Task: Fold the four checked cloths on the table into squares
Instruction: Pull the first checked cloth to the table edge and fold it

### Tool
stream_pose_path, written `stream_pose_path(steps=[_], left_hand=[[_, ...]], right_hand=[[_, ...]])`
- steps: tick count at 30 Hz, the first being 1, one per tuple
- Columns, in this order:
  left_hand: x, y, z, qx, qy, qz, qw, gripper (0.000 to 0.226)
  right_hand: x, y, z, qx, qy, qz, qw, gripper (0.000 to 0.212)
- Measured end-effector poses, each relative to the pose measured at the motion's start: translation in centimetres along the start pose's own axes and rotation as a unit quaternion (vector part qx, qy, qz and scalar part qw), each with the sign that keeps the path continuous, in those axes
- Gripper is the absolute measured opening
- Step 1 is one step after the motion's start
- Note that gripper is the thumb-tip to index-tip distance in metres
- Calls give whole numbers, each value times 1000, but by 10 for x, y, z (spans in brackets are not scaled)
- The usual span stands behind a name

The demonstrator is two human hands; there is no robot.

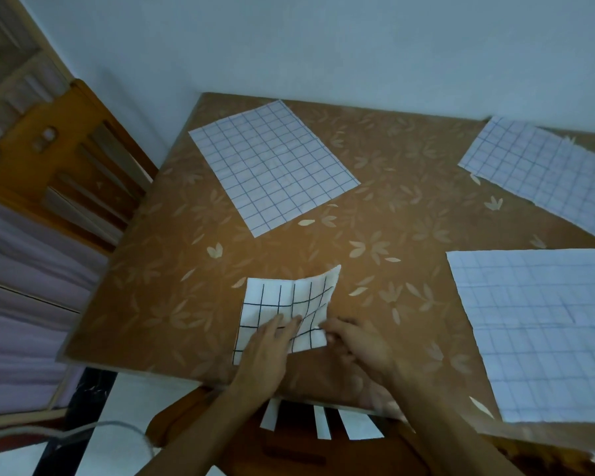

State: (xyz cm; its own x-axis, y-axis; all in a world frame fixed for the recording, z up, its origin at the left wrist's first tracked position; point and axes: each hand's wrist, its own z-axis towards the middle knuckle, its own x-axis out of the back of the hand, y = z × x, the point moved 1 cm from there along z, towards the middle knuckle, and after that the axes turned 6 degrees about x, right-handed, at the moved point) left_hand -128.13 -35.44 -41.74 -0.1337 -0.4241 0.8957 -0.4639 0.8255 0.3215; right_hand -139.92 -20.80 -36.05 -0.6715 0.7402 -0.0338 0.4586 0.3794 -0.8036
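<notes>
Surface: a table (375,214) under a brown cover printed with pale leaves, pushed against a pale wall (323,46).
Small cloth (289,297): white with dark check lines, partly folded, and lying near the table's front edge. Its far right corner curls up off the surface.
Left hand (265,348): lies palm down on the small cloth's near half. The fingers are straight and spread, pressing the cloth flat.
Right hand (361,341): just beside the small cloth's near right corner, with the fingertips at its edge. The hand is blurred, so I cannot tell whether it pinches the cloth or only touches it.
Far-left cloth (272,166): blue-checked, spread flat, and set at an angle near the table's far left corner.
Far-right cloth (536,170): blue-checked and flat, at the far right, running out of view.
Near-right cloth (543,331): blue-checked and flat, the largest in view, well apart from the hands.
Left of the table: a wooden chair (66,159).
Front of the table: a second wooden chair (289,448) below the forearms.
</notes>
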Motion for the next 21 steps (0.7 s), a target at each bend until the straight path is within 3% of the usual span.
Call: stream_pose_path(steps=[4, 7, 11, 13, 14, 16, 18, 21], left_hand=[[23, -8, 6, -35, 6, -185, 982, 69], [51, -6, 3, -19, -8, -315, 949, 61], [83, -6, -2, -18, -59, -354, 933, 63], [95, -6, -4, -27, -79, -385, 919, 53], [100, -6, -6, -28, -85, -407, 909, 50], [107, -5, -10, -16, -92, -459, 883, 44], [109, -5, -15, 11, -108, -513, 851, 37], [109, -11, -18, 47, -130, -556, 819, 39]], right_hand=[[7, -24, -15, 80, -19, 17, 996, 31], [30, -17, -10, 116, 32, -106, 987, 26], [48, -10, -7, 128, 23, -229, 965, 93], [47, -13, -8, 176, 12, -237, 955, 104], [46, -14, -7, 198, 17, -232, 952, 94], [41, -16, -8, 232, 38, -208, 949, 45], [39, -20, -10, 248, 38, -185, 950, 52], [40, -23, -13, 280, -6, -154, 948, 43]])
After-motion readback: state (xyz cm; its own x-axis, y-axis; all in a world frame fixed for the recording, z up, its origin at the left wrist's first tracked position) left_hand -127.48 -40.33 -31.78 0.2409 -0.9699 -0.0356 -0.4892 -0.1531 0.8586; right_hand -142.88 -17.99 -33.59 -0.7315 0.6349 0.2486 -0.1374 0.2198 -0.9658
